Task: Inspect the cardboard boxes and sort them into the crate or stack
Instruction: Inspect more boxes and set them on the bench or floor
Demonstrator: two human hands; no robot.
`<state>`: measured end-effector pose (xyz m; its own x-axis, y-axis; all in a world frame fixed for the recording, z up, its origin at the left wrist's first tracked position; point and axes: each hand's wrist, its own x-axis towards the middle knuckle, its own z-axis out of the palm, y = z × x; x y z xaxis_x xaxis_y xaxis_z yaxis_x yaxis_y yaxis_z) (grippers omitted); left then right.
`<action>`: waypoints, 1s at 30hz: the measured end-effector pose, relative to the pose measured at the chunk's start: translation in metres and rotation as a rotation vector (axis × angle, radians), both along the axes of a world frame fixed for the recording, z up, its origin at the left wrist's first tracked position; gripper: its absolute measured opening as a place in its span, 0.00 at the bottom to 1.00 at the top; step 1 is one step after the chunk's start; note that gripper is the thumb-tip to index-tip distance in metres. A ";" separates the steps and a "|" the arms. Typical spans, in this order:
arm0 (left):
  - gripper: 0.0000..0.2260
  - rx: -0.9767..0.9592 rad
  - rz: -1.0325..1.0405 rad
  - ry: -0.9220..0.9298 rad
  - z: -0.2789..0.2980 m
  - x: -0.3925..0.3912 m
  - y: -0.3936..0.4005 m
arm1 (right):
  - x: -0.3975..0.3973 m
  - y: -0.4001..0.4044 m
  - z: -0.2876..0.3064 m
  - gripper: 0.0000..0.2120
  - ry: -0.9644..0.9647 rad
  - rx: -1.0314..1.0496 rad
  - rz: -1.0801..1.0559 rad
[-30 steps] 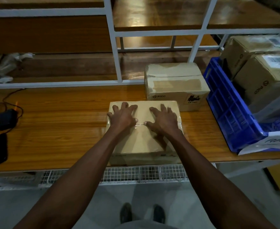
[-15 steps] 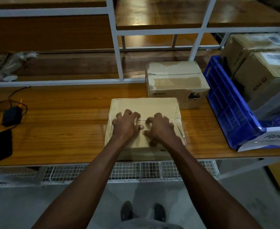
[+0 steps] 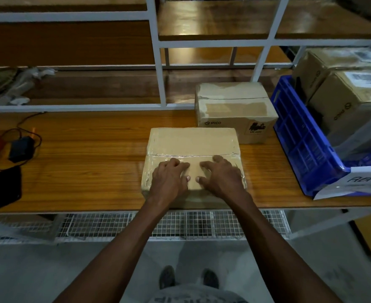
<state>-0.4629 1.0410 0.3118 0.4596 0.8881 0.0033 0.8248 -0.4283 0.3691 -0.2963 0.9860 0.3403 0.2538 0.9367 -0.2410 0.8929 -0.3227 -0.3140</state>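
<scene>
**K:** Wooden counter under a white shelving frame, dim light. Taped box sits at the near edge, dead centre in front of the person.

**R:** Hands?

**K:** Both on its top, near half. Left hand and right hand side by side, thumbs nearly meeting, fingers bent with the tips pressing the lid. Nothing gripped, not closed round an edge.

**R:** Orientation of the box?

**K:** Long axis runs left-right across the counter, tape seam parallel to it just beyond the fingertips. Hands sit inboard of both short ends.

**R:** Destinations?

**K:** Blue crate is to the right, already holding two cartons. PICO box stands just behind the taped box, offset right, close or touching; can't tell.

**R:** So which hand leads?

**K:** Right hand is nearer both. Likely either move goes rightward or back-right, and the hands would have to spread to the short ends first.
</scene>
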 end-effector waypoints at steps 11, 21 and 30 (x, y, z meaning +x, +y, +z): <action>0.18 0.068 0.033 -0.269 -0.026 -0.012 -0.019 | -0.008 -0.052 -0.041 0.21 0.056 0.320 -0.128; 0.19 0.158 -0.037 -0.326 -0.043 -0.038 -0.027 | 0.000 -0.074 -0.068 0.20 0.143 0.521 -0.244; 0.23 0.067 0.210 -0.238 -0.062 -0.048 -0.050 | -0.005 -0.077 -0.091 0.23 0.300 0.623 -0.331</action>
<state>-0.5107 0.9912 0.2500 0.2455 0.9576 0.1508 0.7916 -0.2878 0.5391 -0.3016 0.9086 0.2488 0.5522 0.8086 0.2033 0.6279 -0.2429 -0.7394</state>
